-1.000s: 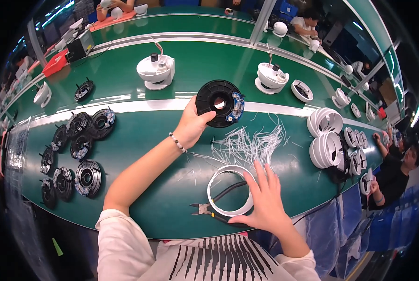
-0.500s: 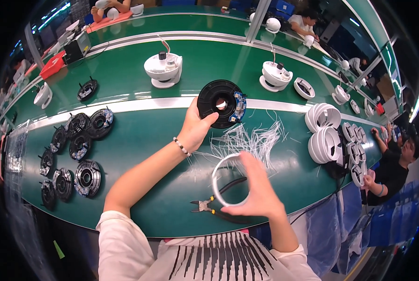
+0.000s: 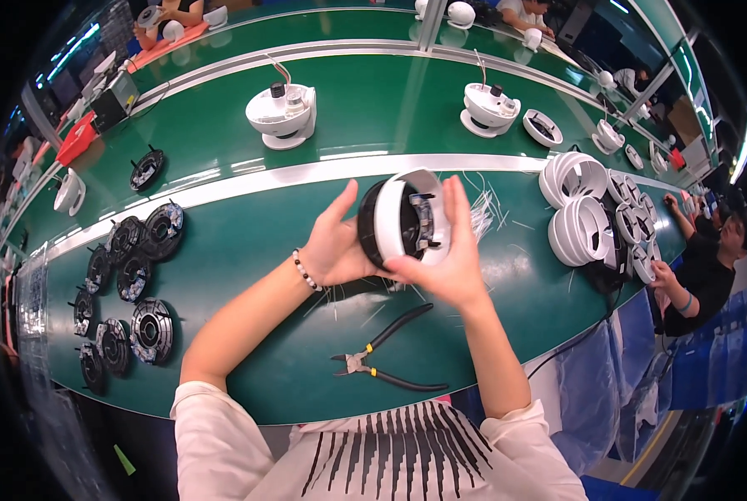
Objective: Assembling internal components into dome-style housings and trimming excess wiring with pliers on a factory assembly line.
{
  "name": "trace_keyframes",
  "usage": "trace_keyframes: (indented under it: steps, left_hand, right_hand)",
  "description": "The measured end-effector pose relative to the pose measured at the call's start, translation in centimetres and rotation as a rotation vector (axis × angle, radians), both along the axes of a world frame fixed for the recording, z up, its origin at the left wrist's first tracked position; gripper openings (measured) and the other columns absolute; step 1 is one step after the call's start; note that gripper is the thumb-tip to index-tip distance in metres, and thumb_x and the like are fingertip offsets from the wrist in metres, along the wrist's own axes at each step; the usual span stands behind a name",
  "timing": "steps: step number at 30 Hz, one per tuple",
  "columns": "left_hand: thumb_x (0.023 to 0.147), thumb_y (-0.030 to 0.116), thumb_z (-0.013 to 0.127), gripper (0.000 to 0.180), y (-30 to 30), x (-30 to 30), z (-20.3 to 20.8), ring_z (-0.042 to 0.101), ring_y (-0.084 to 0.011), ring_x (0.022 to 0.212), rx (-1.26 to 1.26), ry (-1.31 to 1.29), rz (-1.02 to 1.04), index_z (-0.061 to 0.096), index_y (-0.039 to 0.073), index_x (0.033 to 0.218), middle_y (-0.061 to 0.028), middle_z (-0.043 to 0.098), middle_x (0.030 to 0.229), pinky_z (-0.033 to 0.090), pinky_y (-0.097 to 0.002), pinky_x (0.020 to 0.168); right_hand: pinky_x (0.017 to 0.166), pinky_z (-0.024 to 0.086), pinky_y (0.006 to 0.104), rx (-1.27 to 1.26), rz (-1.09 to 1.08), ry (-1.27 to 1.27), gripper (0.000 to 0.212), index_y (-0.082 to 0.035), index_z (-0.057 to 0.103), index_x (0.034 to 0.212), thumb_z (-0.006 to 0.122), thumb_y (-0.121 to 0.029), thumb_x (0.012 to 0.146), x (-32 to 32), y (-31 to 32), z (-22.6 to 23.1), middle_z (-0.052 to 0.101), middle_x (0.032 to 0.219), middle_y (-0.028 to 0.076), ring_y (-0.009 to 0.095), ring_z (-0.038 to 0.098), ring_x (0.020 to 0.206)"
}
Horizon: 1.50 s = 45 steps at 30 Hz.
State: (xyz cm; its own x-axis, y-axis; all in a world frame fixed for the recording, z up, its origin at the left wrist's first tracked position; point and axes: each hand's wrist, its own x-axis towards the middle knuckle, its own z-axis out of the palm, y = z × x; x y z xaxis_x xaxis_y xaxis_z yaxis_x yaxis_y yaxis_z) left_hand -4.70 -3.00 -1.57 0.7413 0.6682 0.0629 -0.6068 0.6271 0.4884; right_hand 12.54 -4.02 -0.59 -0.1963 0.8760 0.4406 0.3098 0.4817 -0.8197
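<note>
Above the bench, my left hand supports a black round base from its left side, thumb raised away from it and fingers hidden underneath. My right hand grips a white ring-shaped cover, thumb on the near side and fingers on the far side. The ring stands against the base, tilted, and a blue circuit board shows through its opening. Whether the two parts are fully seated together, I cannot tell. Below my hands lie cutting pliers with black handles, jaws apart.
Several black round bases with boards lie at the left. White cut strips are scattered behind my right hand. Stacked white rings stand at the right, near a co-worker. White half-assembled housings stand beyond the metal strip.
The white ring has come up from above the pliers to the black base. Both hands are now together, and the base has turned and moved slightly lower.
</note>
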Motion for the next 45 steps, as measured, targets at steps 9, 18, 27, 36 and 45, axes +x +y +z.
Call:
trace_keyframes:
  steps: [9,18,27,36,45]
  left_hand:
    - [0.087,0.043,0.03,0.048,-1.5,-0.7,-0.5,0.051,-0.0238,0.099,-0.128,-0.009,0.26,0.047,0.008,0.115,-0.0103,0.053,0.11,0.041,-0.0385,0.087]
    - [0.069,0.077,0.024,0.09,-3.1,-1.5,0.8,0.04,-0.0245,0.114,0.031,0.003,0.278,0.034,0.008,0.126,-0.0114,0.039,0.126,0.033,-0.04,0.096]
    - [0.082,0.037,0.044,0.052,-3.5,-3.1,0.4,0.048,-0.0211,0.104,0.228,0.038,0.42,0.039,0.003,0.12,-0.0111,0.048,0.115,0.04,-0.0345,0.09]
    - [0.077,0.031,0.042,0.041,-3.1,-5.1,2.7,0.057,-0.0226,0.087,-0.138,0.048,0.596,0.05,0.001,0.103,-0.0126,0.058,0.095,0.046,-0.0355,0.081]
    - [0.081,0.031,0.04,0.035,4.2,-16.7,1.0,0.054,-0.0231,0.092,-0.147,0.122,1.321,0.051,0.002,0.095,-0.0119,0.056,0.099,0.043,-0.0357,0.084]
  right_hand:
    - [0.096,0.026,0.0438,0.168,-0.055,-0.422,0.121,0.009,0.012,0.128,0.081,-0.042,0.043,-3.7,-3.8,2.6,0.023,0.129,0.027,0.038,0.027,0.117]
    - [0.089,0.031,0.0454,0.279,-0.162,-0.545,0.114,0.012,0.02,0.123,0.076,-0.05,0.045,-5.5,-4.0,3.2,0.028,0.122,0.026,0.039,0.033,0.107]
    - [0.093,0.025,0.046,0.197,-0.277,-0.407,0.113,0.009,0.017,0.126,0.071,-0.055,0.05,-8.5,-4.1,1.9,0.027,0.124,0.027,0.041,0.03,0.111]
    - [0.098,0.013,0.0512,0.334,-0.154,-0.227,0.105,0.004,0.012,0.13,0.071,-0.046,0.058,-10.3,-3.7,1.1,0.014,0.133,0.027,0.046,0.012,0.122]
    - [0.094,0.013,0.0604,-0.034,0.632,-0.929,0.1,-0.002,0.03,0.126,0.072,-0.052,0.05,-3.4,-9.9,0.7,0.019,0.134,0.021,0.04,0.017,0.123]
